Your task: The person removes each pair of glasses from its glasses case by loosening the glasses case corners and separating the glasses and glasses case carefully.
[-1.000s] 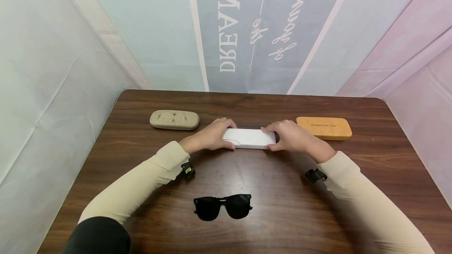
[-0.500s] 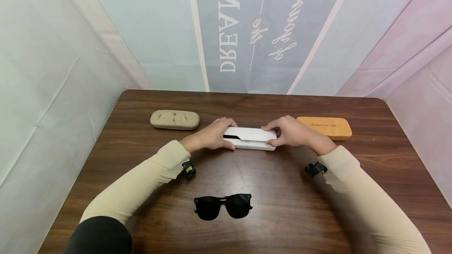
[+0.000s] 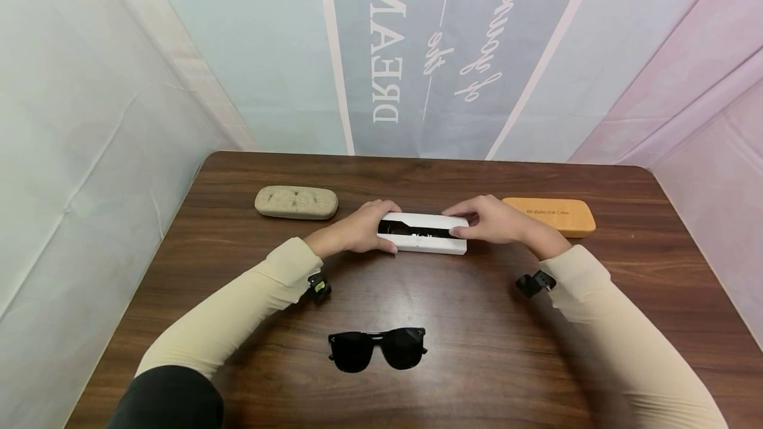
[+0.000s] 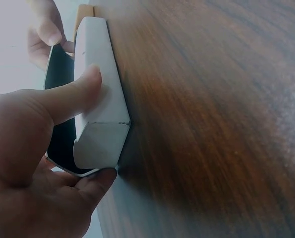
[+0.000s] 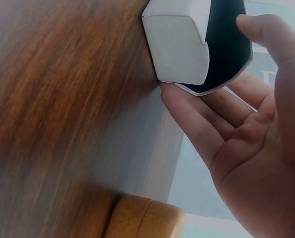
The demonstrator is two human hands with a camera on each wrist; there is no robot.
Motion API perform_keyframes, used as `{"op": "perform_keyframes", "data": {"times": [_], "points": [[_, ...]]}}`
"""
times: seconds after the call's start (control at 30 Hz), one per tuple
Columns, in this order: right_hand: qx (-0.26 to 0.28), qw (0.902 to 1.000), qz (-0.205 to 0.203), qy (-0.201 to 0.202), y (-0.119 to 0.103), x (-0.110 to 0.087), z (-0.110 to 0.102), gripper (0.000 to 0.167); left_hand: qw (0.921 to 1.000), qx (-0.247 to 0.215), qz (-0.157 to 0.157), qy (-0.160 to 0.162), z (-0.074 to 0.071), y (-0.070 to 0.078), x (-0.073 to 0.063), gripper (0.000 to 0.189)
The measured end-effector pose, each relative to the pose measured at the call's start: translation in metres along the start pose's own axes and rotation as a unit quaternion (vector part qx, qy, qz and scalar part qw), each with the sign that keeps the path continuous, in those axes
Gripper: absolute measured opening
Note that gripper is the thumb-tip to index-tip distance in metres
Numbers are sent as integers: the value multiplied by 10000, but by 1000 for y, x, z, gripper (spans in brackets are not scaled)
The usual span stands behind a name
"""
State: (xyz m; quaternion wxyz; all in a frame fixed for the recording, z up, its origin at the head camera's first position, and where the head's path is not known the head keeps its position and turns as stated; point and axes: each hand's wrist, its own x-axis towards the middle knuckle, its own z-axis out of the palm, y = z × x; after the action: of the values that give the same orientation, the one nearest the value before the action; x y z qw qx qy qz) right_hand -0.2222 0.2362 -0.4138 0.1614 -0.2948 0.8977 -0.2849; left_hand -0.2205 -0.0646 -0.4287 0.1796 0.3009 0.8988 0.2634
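A white glasses case [image 3: 417, 243] lies near the table's middle with its lid partly raised, showing a black inside. My left hand [image 3: 357, 227] grips its left end: in the left wrist view the thumb presses the white front wall [image 4: 95, 44] and the fingers lie under the back. At the other end my right hand [image 3: 497, 220] holds the lid, its thumb [image 5: 257, 27] on the lid's edge and its fingers behind. Black sunglasses [image 3: 401, 349] rest on the table nearer to me, apart from both hands.
A beige glasses case [image 3: 296, 202] sits at the back left of the brown wooden table [image 3: 477, 363]. Behind my right hand lies an orange glasses case [image 3: 554, 214]. Printed cloth [image 3: 274, 85] hangs beyond the table's far edge.
The white case's lid has gone from shut to partly raised, exposing the black inside. My right thumb has moved up with the lid's edge; the left hand has stayed in place.
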Motion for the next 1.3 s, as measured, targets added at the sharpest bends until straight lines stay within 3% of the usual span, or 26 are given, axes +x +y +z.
{"op": "perform_keyframes", "data": {"times": [0.2,0.77,1.1,1.3], "points": [[400,9991,-12,100,2,-2,1,29,9999,-93,-51,1,0,0,-1,80],[-271,9965,176,774,1,1,4,30,9995,-278,-56,163,1,3,-4,103],[-702,9910,436,1058,0,8,9,32,9993,-363,13,132,1,3,-5,103],[-852,9831,541,1524,-3,11,12,26,9993,-352,-17,141,0,3,-6,106]]}}
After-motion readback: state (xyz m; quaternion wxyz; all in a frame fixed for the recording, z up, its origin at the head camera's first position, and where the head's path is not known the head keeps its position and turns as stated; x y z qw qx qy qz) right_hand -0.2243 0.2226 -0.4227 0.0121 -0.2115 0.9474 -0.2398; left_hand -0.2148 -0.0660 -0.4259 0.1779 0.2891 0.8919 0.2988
